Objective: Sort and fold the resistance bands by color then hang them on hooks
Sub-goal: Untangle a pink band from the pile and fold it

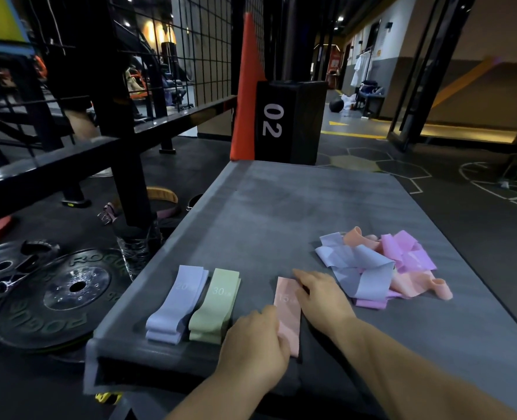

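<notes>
On the mat, my left hand is pinching the peach band, right hand pressing it flat; easing off risks unfolding.

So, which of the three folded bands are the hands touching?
The peach band, marked 15, rightmost; the lilac band and green band lie untouched.

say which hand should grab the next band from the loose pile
Right, probably: the right hand lies nearest the loose pile of pastel bands; the left hand holds the flat peach fabric band.
</notes>
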A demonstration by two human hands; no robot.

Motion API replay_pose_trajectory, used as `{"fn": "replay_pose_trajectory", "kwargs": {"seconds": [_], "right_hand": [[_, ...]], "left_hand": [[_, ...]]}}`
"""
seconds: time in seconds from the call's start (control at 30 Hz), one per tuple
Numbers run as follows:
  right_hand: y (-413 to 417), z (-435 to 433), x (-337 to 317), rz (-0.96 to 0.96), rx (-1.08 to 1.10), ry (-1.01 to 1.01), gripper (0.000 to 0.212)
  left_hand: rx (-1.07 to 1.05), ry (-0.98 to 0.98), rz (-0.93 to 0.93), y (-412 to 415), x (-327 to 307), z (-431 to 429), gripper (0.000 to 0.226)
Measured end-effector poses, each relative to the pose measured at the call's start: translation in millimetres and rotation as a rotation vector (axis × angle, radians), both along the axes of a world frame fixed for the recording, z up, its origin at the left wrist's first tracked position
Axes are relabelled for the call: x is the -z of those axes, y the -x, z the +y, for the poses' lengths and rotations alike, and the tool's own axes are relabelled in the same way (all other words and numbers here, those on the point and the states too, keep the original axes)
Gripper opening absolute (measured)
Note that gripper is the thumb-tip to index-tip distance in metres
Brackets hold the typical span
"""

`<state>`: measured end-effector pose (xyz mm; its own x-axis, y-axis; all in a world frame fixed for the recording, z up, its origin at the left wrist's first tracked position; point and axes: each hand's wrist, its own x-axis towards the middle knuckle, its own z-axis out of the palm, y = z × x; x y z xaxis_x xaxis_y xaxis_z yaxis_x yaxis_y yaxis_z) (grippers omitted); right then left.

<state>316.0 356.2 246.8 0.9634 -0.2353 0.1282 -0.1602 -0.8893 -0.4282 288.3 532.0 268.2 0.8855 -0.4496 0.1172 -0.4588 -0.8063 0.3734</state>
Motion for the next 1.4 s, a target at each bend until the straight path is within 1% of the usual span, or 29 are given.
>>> {"fn": "replay_pose_trajectory", "kwargs": {"seconds": [0.1,0.2,0.3,0.43,0.63,0.77,0.83,0.9,1.0,1.1,1.17,1.2,1.27,1.3,1.33,1.4], "right_hand": [[2.0,-2.8,2.9,-0.014,-0.045,0.052,0.043],[4.3,-4.6,4.7,0.054,-0.121,0.139,0.045],[7.1,-3.6,4.3,0.185,-0.187,0.208,0.049],[7.9,-0.4,1.4,0.258,-0.217,0.274,0.054],[6.5,1.1,0.4,0.305,-0.247,0.308,0.054],[5.7,0.9,-0.6,0.318,-0.251,0.314,0.054],[6.0,0.6,0.1,0.326,-0.255,0.299,0.054],[7.2,0.2,-1.0,0.339,-0.260,0.285,0.054],[13.2,-2.6,-6.9,0.283,-0.255,0.231,0.054],[29.1,-14.5,-14.4,0.112,-0.208,0.154,0.054],[47.9,-24.8,-20.9,0.006,-0.162,0.131,0.066],[58.2,-33.6,-21.5,-0.057,-0.132,0.142,0.067],[75.6,-54.2,-22.9,-0.162,-0.036,0.153,0.048],[85.6,-65.0,-26.4,-0.156,0.021,0.137,0.039],[94.3,-75.3,-29.5,-0.137,0.067,0.123,0.035],[108.7,-96.3,-28.9,-0.085,0.191,0.085,0.037]], "left_hand": [[0.057,0.039,-0.154,-2.8,5.3,-3.4,0.018],[0.118,0.114,-0.194,-6.0,19.4,-6.2,0.030],[0.122,-0.027,-0.152,-9.3,34.0,-7.6,0.048],[0.149,-0.192,-0.046,-9.1,49.3,-6.5,0.054],[0.159,-0.275,0.007,-6.3,55.4,-6.5,0.055],[0.129,-0.304,-0.008,-7.5,57.3,-9.3,0.055],[0.106,-0.326,0.024,-5.5,45.4,-8.9,0.054],[0.119,-0.280,0.104,-6.4,32.7,-11.1,0.054],[0.116,-0.307,0.114,-8.5,27.5,-14.1,0.059],[0.106,-0.285,0.098,-8.9,19.2,-16.2,0.058],[0.111,-0.265,0.050,-6.8,11.9,-18.5,0.055],[0.111,-0.246,0.024,-5.4,8.8,-21.1,0.054],[0.119,-0.201,-0.002,-2.0,1.9,-27.5,0.053],[0.135,-0.183,-0.006,1.1,-2.1,-32.8,0.053],[0.157,-0.168,-0.006,4.4,-4.6,-38.4,0.053],[0.216,-0.132,-0.010,13.0,-9.4,-52.6,0.051]]}}
